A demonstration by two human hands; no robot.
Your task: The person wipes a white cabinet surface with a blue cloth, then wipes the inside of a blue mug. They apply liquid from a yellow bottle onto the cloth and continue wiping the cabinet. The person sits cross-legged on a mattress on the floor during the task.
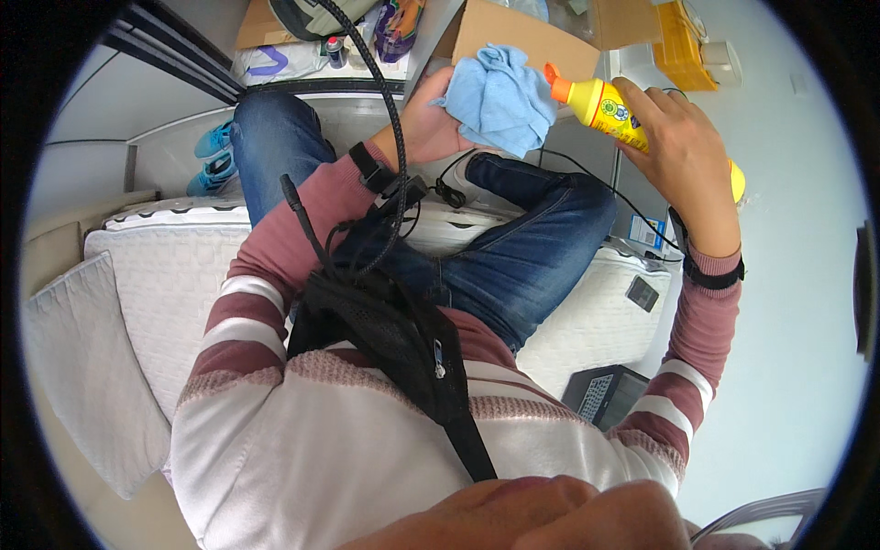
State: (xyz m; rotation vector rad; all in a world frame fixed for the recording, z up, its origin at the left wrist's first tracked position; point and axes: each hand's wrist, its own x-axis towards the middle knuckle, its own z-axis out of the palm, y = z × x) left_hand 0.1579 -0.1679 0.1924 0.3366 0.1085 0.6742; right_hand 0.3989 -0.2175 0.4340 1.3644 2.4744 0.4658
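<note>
A crumpled light-blue cleaning cloth (pixel 505 103) rests on my left hand (pixel 430 127), its palm turned up beneath the folds. The cloth covers most of those fingers. My right hand (pixel 677 141) is wrapped around a yellow squeeze bottle (pixel 608 110), tilted so that its orange flip-top cap (pixel 558 86) points at the cloth. The cap's lid is up, and its tip is at the cloth's right edge; whether they touch I cannot tell. Printed labels cover the bottle, and its base shows past my wrist. No liquid is visible at the spout.
Behind the cloth stands an open cardboard box (pixel 529 34). A braided black cable (pixel 385 82) hangs across my left forearm. On the white mattress (pixel 591 295) lie a phone (pixel 643 294) and a laptop (pixel 605 395). Blue shoes (pixel 212 161) are at the left, a yellow box (pixel 680 51) far right.
</note>
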